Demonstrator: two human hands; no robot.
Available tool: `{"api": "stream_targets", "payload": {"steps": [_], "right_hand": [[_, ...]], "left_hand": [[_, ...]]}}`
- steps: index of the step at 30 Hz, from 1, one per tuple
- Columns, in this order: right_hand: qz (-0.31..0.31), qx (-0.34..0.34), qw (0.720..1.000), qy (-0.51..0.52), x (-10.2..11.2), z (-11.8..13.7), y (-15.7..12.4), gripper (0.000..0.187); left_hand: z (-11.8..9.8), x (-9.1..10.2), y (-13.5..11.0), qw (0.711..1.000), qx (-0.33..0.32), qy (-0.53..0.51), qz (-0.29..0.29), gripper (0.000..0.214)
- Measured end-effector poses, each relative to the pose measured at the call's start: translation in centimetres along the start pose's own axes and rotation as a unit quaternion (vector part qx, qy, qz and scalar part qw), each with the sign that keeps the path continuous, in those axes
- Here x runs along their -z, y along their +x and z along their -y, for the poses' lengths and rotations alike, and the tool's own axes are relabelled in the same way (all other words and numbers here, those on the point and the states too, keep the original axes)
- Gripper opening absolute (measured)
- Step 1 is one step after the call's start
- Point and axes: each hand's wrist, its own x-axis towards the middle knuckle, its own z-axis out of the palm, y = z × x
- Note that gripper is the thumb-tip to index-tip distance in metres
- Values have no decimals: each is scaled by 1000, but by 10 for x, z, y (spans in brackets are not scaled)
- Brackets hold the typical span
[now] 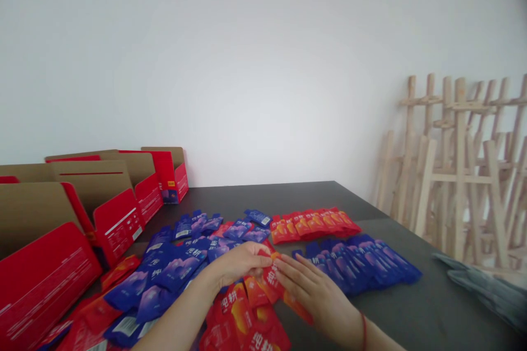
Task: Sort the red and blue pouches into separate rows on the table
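Near the table's middle, my left hand (242,260) pinches the top of a red packet (272,276) with white lettering and an orange picture. My right hand (315,296), wearing a red cord at the wrist, closes on the same packet from the right side, its fingers pressed together. Beneath both hands lies a loose pile of red packets (236,310). Blue packets (177,271) with a purple picture are heaped to the left of my left hand. Beyond my right hand, a row of overlapping red packets (313,225) lies behind a similar row of blue packets (362,263).
Several open red cardboard boxes (119,222) with brown insides line the left side of the dark table (263,193). Crumpled clear plastic (486,285) rests at the right edge. Wooden easels (457,170) stand beyond it, and a white wall (263,66) rises behind.
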Motion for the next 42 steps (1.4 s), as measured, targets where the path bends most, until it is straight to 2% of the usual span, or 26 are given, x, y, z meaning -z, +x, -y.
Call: {"api": "stream_targets", "payload": {"steps": [2,4,6,8,11,15,19,24,27,32,35,38,42], "right_hand": [[-9,-1,1000,11,-6,-2,7,57],[-18,-14,1000,22,-13,-10,11,54],[-13,-63,998,-3,-18,-25,14,53],[17,-135,989,-60,-22,-46,22,54],[56,-195,972,-118,-28,-82,41,54],[79,-205,966,-133,-40,-115,75,44],[105,-209,962,-142,-54,-126,98,35],[141,-215,957,-137,-60,-128,98,33],[146,-218,956,-130,-59,-128,91,39],[136,-232,956,-116,-55,-124,88,61],[117,-235,959,-104,-50,-115,89,58],[102,-198,972,-78,-36,-86,83,49],[115,-61,992,-2,-12,-12,52,47]], "left_hand": [[4,4,3,1000,13,16,-2,37],[7,11,6,998,6,44,-48,39],[10,19,10,991,-15,66,-111,41],[12,24,13,987,-32,72,-143,42],[12,24,14,987,-42,75,-139,41],[10,17,13,987,-43,84,-132,39],[10,18,12,985,-41,91,-142,35],[13,24,14,984,-44,95,-145,31],[15,23,17,984,-41,93,-144,31],[16,19,16,984,-39,100,-139,30],[13,17,14,983,-33,111,-144,28],[11,16,14,982,-33,113,-148,25],[14,17,17,982,-40,102,-155,23]]}}
